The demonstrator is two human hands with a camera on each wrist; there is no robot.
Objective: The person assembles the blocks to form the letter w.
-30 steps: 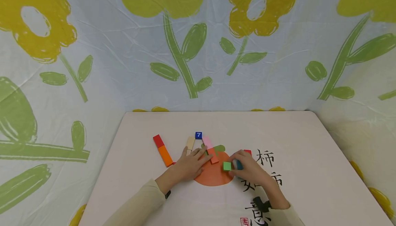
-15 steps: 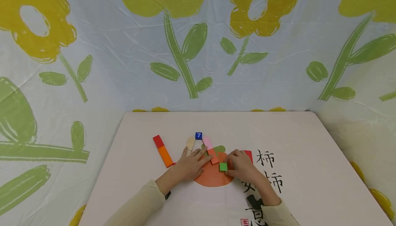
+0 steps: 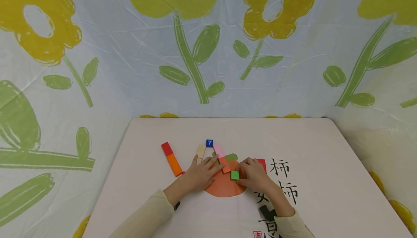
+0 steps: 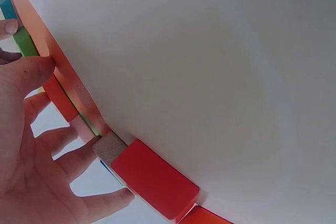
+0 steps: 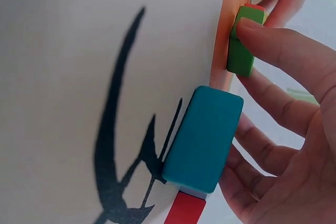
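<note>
My right hand (image 3: 253, 174) pinches a green block (image 3: 234, 175) between thumb and forefinger over the printed orange persimmon (image 3: 223, 191). In the right wrist view, a teal block (image 5: 205, 140) lies beside the curled lower fingers, with a red block (image 5: 186, 208) past it. My left hand (image 3: 200, 174) rests with fingers spread along the row of blocks. Its forefinger is at an orange-red block (image 3: 224, 166), which adjoins a pink block (image 3: 218, 150). Beyond its fingertips are a beige block (image 3: 201, 150) and a blue cube (image 3: 209, 143) marked 7.
At the left, a red block (image 3: 167, 147) and an orange block (image 3: 174, 165) form a slanted line. Another red block (image 4: 155, 179) lies near the left hand's little finger. Black characters (image 3: 280, 167) are printed on the pale table (image 3: 325, 151); flowered cloth (image 3: 228, 86) surrounds it.
My right hand has shifted left with the green block, bringing it closer to the orange-red block; over the last half second it has barely moved. My left hand has stayed in place.
</note>
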